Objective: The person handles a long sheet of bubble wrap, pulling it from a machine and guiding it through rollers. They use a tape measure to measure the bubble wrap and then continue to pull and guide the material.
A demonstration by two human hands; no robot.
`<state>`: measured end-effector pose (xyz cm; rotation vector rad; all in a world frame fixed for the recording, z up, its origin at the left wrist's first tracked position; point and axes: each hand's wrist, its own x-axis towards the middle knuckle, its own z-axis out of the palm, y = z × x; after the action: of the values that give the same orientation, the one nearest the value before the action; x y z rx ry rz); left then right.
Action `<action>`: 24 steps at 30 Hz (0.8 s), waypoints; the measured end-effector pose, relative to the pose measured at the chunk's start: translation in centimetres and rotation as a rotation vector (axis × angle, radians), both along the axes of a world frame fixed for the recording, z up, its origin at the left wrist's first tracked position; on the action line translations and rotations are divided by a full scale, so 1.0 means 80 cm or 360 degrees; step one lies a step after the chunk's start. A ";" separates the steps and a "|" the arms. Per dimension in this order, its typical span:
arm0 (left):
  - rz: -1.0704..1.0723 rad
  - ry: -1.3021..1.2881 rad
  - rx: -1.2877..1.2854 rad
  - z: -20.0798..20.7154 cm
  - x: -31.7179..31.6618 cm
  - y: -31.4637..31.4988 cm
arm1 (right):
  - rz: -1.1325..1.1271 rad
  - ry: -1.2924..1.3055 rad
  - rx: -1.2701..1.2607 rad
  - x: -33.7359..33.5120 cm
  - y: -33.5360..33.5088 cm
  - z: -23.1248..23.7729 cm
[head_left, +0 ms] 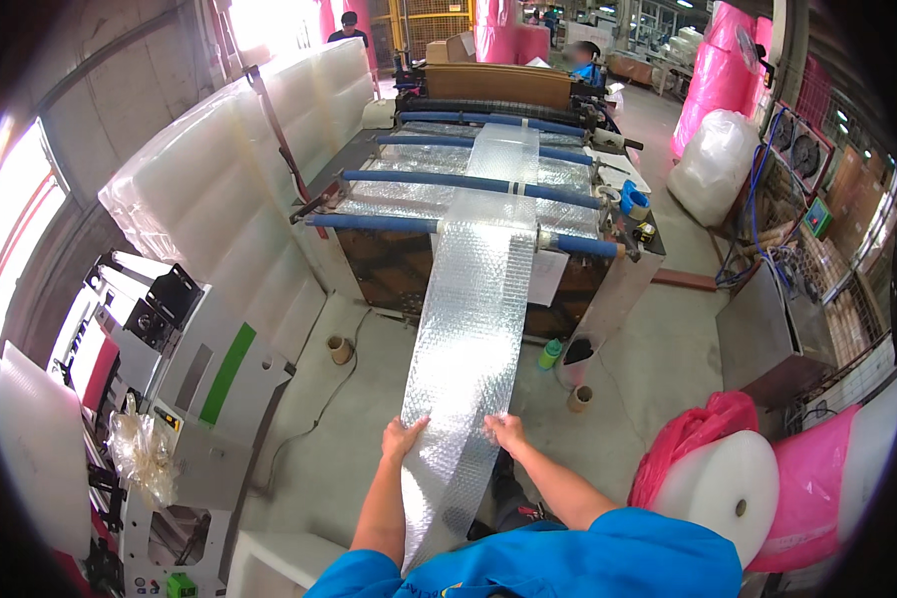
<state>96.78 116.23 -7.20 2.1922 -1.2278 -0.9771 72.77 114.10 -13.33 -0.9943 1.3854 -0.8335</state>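
Observation:
A long silvery sheet of bubble wrap [471, 319] runs from the blue rollers [558, 192] of a machine down toward my body. My left hand [405, 437] grips its left edge, thumb on top and fingers curled under. On the opposite edge, my right hand [506, 434] pinches the sheet the same way. Between the hands the wrap lies slanted and fairly taut, with bright glare on its middle. Its lower end drops past my hands toward my blue shirt, where it is partly hidden.
A grey-white machine [204, 399] stands at left, before tall wrapped white stacks [219, 169]. Rolls of white foam [723, 493] and pink film lie at lower right. Cardboard cores [340, 349] and a green bottle [550, 353] stand on the floor. Two people are beyond the machine.

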 end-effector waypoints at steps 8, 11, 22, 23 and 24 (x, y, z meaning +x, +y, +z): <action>0.0194 -0.0253 -0.0335 -0.007 -0.010 0.028 | 0.0022 -0.0071 -0.0002 0.000 0.007 0.025; 0.0155 -0.0199 -0.0364 -0.013 -0.009 0.023 | -0.0006 -0.0089 0.0037 -0.006 0.007 0.023; 0.0131 0.0228 -0.0088 -0.029 -0.001 0.004 | 0.0169 0.0103 0.0071 -0.025 -0.019 -0.020; 0.0127 0.0225 -0.0088 -0.031 0.000 0.004 | 0.0250 0.0146 0.0147 -0.028 -0.021 -0.020; 0.0120 0.0222 -0.0088 -0.032 0.000 0.004 | 0.0278 0.0172 0.0242 -0.029 -0.027 -0.020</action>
<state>96.80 116.52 -9.79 2.0749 -1.0879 -1.0340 70.43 111.98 -14.95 -1.0369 1.4084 -0.5439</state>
